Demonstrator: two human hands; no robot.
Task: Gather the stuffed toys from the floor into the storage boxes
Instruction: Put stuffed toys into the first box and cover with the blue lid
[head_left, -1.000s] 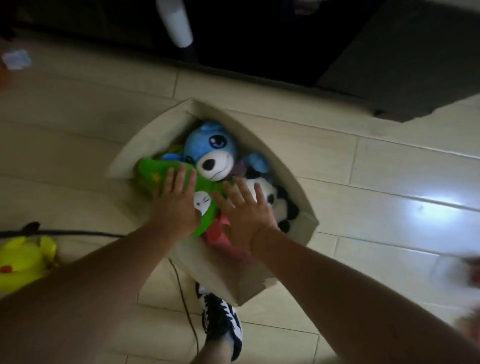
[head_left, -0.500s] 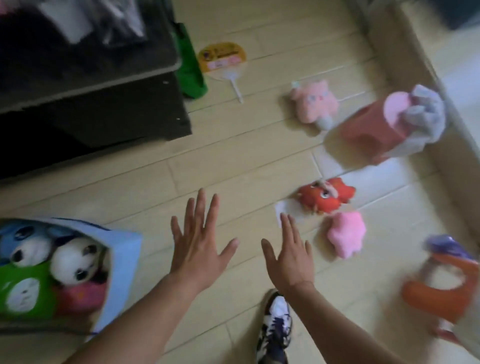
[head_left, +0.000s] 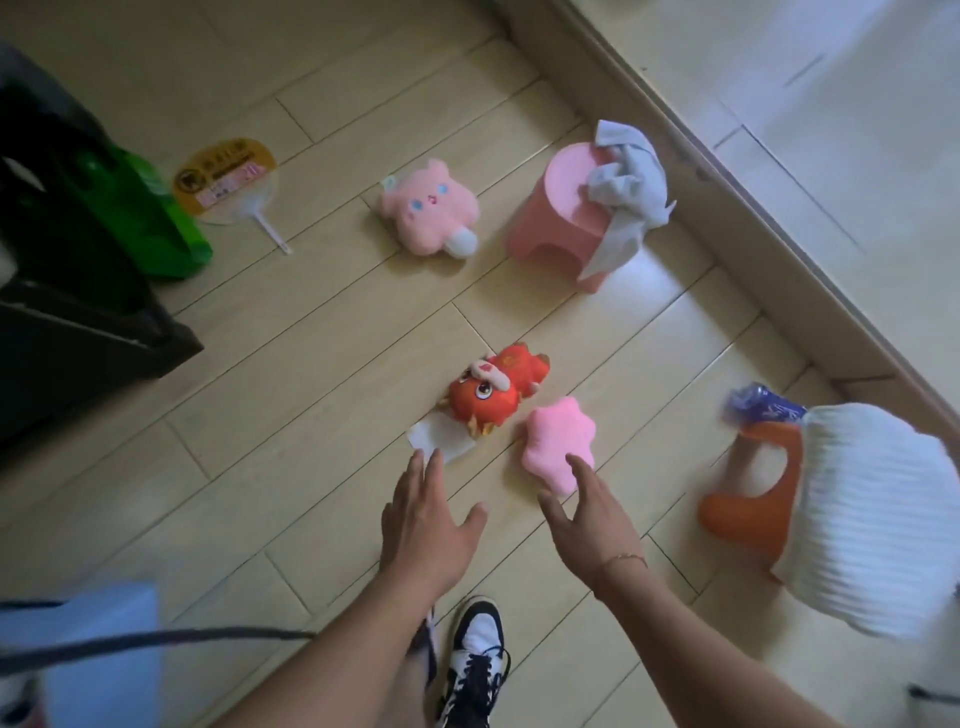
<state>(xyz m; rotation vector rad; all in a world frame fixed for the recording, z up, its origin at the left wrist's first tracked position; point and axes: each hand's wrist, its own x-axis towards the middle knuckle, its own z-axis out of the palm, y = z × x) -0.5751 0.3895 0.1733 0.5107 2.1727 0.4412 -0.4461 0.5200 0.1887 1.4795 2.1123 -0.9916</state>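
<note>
Two bare hands reach out low over the wooden floor (head_left: 322, 364), and both are spread wide with nothing in them. Closest of all is a black and white shoe (head_left: 475, 662) at the bottom of the view, and a pale blue box (head_left: 98, 654) sits in the bottom left corner with a dark cord (head_left: 156, 639) running across it. The left hand (head_left: 423, 525) has its fingers apart, pointing at a scrap of white paper (head_left: 439, 439) on the floor. The right hand (head_left: 589, 522) has its fingers apart too, and its fingertips are right at the near edge of the pink star toy (head_left: 558, 441); I cannot tell if they touch it. Just beside the star, to the left, lies the red lion toy (head_left: 491, 395), partly on the paper. Off to the right is an orange stool (head_left: 753, 509) with something white and ribbed (head_left: 872, 525) over it and a blue wrapper (head_left: 761, 410) behind. Farther away lies the pink bunny toy (head_left: 428, 208), well apart from the other two. Next to it stands a pink stool (head_left: 558, 213) with a gray cloth (head_left: 626, 192) hanging off its top. On the far left a round paper fan (head_left: 226, 179) lies near a green bag (head_left: 148, 223) and some dark furniture (head_left: 67, 332).
</note>
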